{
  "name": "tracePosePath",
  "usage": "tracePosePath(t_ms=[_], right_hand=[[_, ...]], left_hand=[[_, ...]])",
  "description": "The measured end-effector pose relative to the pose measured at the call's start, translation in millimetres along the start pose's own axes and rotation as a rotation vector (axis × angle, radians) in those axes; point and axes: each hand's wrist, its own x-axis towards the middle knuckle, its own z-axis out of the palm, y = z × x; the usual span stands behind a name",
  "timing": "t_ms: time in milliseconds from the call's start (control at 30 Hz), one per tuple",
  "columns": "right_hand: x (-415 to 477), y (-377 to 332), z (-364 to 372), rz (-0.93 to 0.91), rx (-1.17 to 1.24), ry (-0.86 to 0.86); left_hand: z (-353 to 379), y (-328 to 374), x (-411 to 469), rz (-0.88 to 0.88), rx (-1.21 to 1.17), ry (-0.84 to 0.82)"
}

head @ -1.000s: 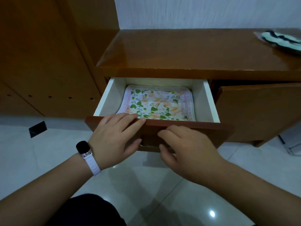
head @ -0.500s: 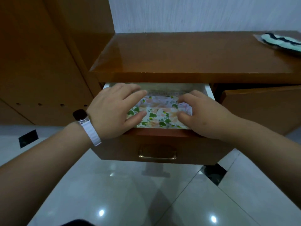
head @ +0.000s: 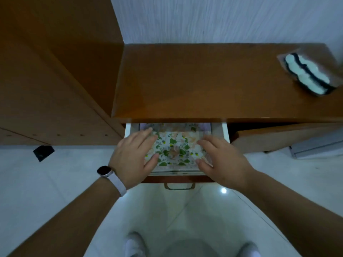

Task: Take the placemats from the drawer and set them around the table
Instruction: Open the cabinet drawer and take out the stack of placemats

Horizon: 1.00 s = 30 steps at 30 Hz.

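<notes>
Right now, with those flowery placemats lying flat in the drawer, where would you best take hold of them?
Probably by the two short side edges, one hand each, coming from above. The placemats lie flat in the open drawer, and the left hand and right hand already rest there.

surface (head: pixel 204 80): brown wood, smooth, slight sheen
drawer (head: pixel 225 131): white smooth inner walls, brown wood front
handle (head: pixel 179 186): metal, brassy, dull shine
placemats (head: pixel 173 147): thin flat sheets, leaf and flower print, smooth; material cannot be told
floor (head: pixel 185 210): pale tiles, glossy, mirror a lamp
wall (head: pixel 222 19): white, fine vertical grain, matt
watch strap (head: pixel 117 183): pale, smooth, matt
</notes>
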Motion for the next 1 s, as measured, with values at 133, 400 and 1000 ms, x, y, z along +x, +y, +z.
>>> tracePosePath(t_ms=[133, 400, 1000], right_hand=[[2.2, -13.0, -15.2, 0.154, 0.057, -0.120], [18.9, -16.6, 1.0, 0.449, 0.171, -0.257], [19.7, 11.5, 15.3, 0.657, 0.503, -0.537]], left_hand=[[-15.2, -4.4, 10.5, -0.074, -0.059, -0.171], [4.8, -11.3, 10.7, -0.333, -0.251, -0.444], [17.2, 12.4, 28.5, -0.969, -0.558, -0.467]])
